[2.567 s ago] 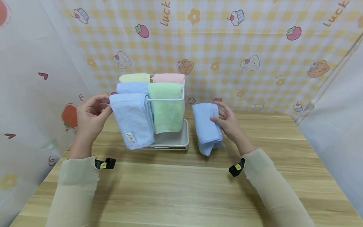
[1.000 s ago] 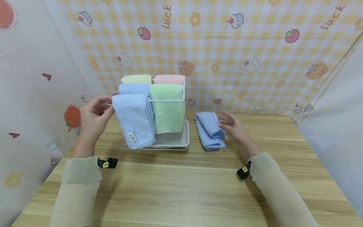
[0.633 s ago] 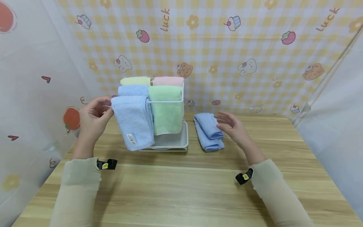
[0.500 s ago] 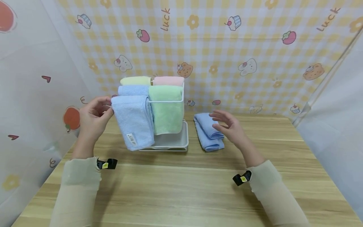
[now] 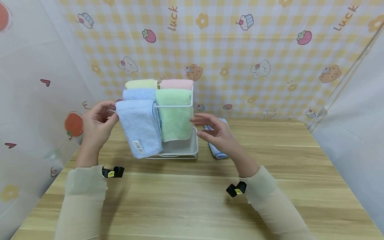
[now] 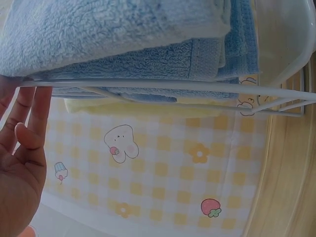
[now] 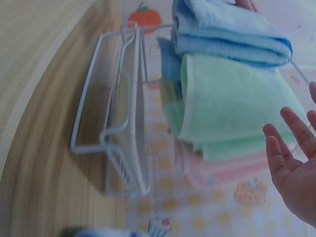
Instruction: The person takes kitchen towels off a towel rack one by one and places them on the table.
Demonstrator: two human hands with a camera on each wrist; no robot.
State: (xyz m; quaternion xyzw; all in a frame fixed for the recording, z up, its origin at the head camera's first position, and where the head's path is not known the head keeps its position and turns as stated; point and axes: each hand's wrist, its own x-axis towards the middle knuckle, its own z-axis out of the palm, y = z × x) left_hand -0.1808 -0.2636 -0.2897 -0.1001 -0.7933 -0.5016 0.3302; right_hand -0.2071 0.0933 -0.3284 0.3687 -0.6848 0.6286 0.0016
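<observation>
A white wire towel rack (image 5: 174,106) stands on the table with folded towels over its bars. My left hand (image 5: 97,123) grips the rack's front left corner, beside the upper edge of a blue towel (image 5: 139,130) with a label. In the left wrist view its fingers (image 6: 37,113) meet the white rail below that towel. My right hand (image 5: 217,135) is held with fingers apart beside the green towel (image 5: 175,116), holding nothing. Behind its wrist, a second blue towel (image 5: 219,153) lies folded on the table, partly hidden.
Yellow (image 5: 141,83) and pink (image 5: 177,84) towels hang at the back of the rack, with another blue towel (image 5: 139,93) before the yellow one. A grey tray (image 5: 192,148) forms its base. A patterned curtain (image 5: 228,43) stands behind the wooden table (image 5: 168,200).
My right hand lowered the second blue towel to the table, let go, and moved left towards the green towel. My left hand has stayed at the rack's corner.
</observation>
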